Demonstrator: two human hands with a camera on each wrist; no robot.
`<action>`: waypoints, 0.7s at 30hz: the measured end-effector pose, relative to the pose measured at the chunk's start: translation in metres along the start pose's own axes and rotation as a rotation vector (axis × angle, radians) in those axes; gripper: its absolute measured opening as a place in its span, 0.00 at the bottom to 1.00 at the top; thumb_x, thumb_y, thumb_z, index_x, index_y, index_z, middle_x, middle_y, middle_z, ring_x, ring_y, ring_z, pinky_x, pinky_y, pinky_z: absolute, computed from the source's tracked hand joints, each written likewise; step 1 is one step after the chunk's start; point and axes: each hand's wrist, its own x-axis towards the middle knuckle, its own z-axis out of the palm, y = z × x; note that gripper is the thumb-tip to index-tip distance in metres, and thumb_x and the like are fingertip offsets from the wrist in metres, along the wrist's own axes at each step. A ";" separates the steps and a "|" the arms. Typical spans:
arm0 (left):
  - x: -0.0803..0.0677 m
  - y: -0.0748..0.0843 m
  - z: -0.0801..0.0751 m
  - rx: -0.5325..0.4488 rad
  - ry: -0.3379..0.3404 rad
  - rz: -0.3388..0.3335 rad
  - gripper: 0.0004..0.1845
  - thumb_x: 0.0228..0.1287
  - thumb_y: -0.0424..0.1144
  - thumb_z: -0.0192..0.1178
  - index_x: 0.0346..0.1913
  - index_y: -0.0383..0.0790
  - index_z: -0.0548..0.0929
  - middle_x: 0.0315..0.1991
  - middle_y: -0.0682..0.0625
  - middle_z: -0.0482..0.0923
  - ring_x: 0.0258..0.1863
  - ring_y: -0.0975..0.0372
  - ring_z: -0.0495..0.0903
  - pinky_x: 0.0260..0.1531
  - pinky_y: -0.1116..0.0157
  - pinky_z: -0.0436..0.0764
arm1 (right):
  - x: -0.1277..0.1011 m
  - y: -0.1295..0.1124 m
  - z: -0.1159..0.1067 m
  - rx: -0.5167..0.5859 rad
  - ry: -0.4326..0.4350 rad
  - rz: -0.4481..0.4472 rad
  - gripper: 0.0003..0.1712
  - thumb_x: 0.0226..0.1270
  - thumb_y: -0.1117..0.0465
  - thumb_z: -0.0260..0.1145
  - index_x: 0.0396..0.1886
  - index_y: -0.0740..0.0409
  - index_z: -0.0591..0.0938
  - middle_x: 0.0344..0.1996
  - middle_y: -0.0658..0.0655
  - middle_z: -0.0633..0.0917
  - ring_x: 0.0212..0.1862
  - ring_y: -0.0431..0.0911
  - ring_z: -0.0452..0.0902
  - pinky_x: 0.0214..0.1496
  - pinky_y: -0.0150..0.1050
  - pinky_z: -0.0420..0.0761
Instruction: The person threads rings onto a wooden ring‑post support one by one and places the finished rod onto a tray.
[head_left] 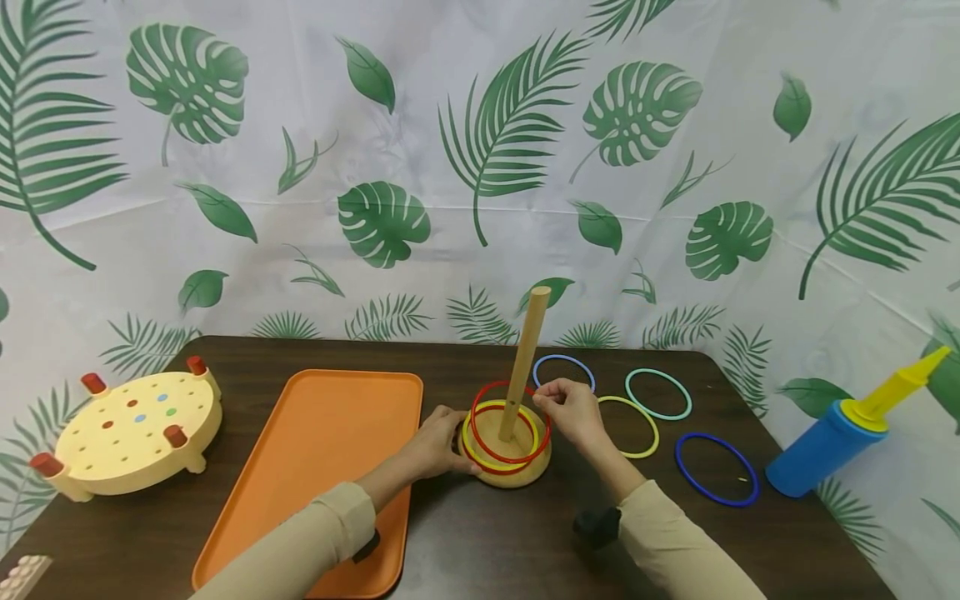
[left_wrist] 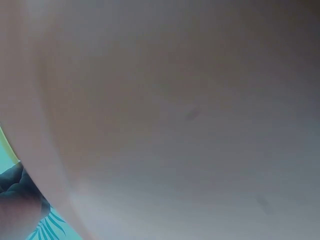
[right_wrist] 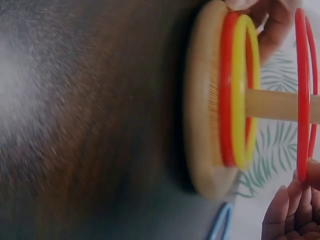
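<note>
A wooden ring stand [head_left: 527, 350] has its peg upright on a round base. Around the peg, on the base, lie a red ring [right_wrist: 227, 95] and a yellow ring [right_wrist: 239, 105] on top of it. With thumb and fingers, my left hand [head_left: 433, 443] grips the left side of the base, beside these rings. My right hand [head_left: 574, 410] pinches another red ring [right_wrist: 303, 75] by its right edge. That ring encircles the peg and hangs above the stacked pair, apart from them. A blurred close surface fills most of the left wrist view.
To the right lie a light blue ring [head_left: 564, 357], a mint ring [head_left: 687, 401], a yellow ring [head_left: 656, 429] and a dark blue ring [head_left: 738, 503]. A blue pump [head_left: 821, 450] stands beyond them. Leftward are an orange tray [head_left: 337, 442] and an upturned pegged board [head_left: 135, 425].
</note>
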 end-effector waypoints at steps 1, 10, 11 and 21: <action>0.000 0.000 0.000 0.000 0.002 -0.001 0.43 0.41 0.42 0.77 0.61 0.27 0.70 0.51 0.39 0.69 0.50 0.50 0.70 0.52 0.53 0.73 | -0.001 0.001 0.002 -0.001 -0.004 0.008 0.04 0.56 0.65 0.69 0.28 0.63 0.84 0.18 0.52 0.81 0.20 0.37 0.69 0.21 0.31 0.68; 0.001 -0.002 0.002 0.022 0.023 0.018 0.43 0.38 0.41 0.78 0.59 0.26 0.71 0.51 0.38 0.70 0.49 0.50 0.71 0.51 0.53 0.73 | -0.001 0.008 0.019 0.003 -0.008 0.047 0.04 0.53 0.67 0.70 0.25 0.64 0.84 0.18 0.52 0.81 0.21 0.38 0.69 0.21 0.29 0.68; 0.001 -0.002 0.002 0.024 0.026 0.019 0.43 0.38 0.41 0.78 0.59 0.25 0.72 0.50 0.38 0.70 0.49 0.50 0.71 0.50 0.53 0.73 | 0.000 0.009 0.020 0.004 -0.009 0.050 0.04 0.53 0.67 0.70 0.25 0.64 0.84 0.18 0.52 0.81 0.21 0.38 0.69 0.21 0.30 0.68; 0.001 -0.002 0.001 0.016 0.014 0.005 0.44 0.39 0.42 0.78 0.60 0.25 0.71 0.52 0.37 0.69 0.51 0.49 0.70 0.52 0.52 0.73 | 0.001 0.012 0.025 0.008 -0.024 0.081 0.04 0.54 0.67 0.69 0.25 0.64 0.84 0.18 0.50 0.81 0.21 0.38 0.69 0.21 0.31 0.69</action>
